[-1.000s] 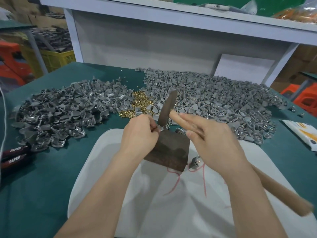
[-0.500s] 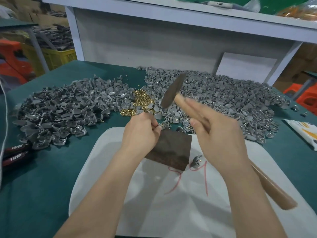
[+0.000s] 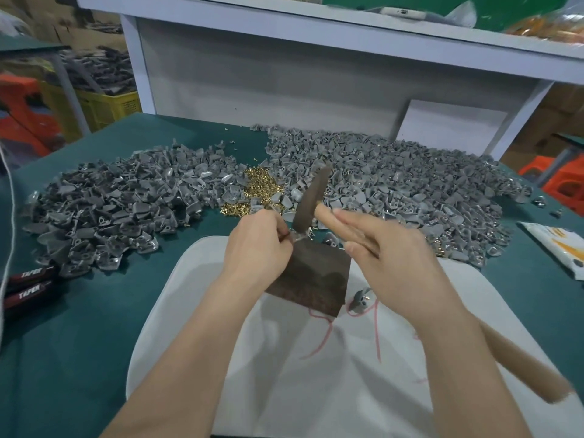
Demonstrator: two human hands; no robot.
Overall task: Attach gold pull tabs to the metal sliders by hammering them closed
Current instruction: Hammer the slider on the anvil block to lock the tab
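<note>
At the dark square metal block's (image 3: 316,279) far edge, our left hand (image 3: 256,248) pinching a small silver slider (image 3: 298,238), our right hand (image 3: 388,260) gripping a wooden-handled hammer (image 3: 311,197).

Free passage: the green tabletop (image 3: 79,343) at near left, between the white pad (image 3: 284,399) and two red-and-black handles (image 3: 28,286) at the left edge, and the pad's near half. The left heap of sliders (image 3: 110,210) and the right heap (image 3: 410,191) bar the far side, gold pull tabs (image 3: 256,188) filling the gap between them; a white back panel (image 3: 252,83) stands behind. Over the dark block (image 3: 316,279), the left hand (image 3: 256,245), pinching a slider (image 3: 298,237), and the right hand (image 3: 388,257), gripping the hammer (image 3: 311,197), take the room. A loose slider (image 3: 361,298) lies just right of the block.
</note>
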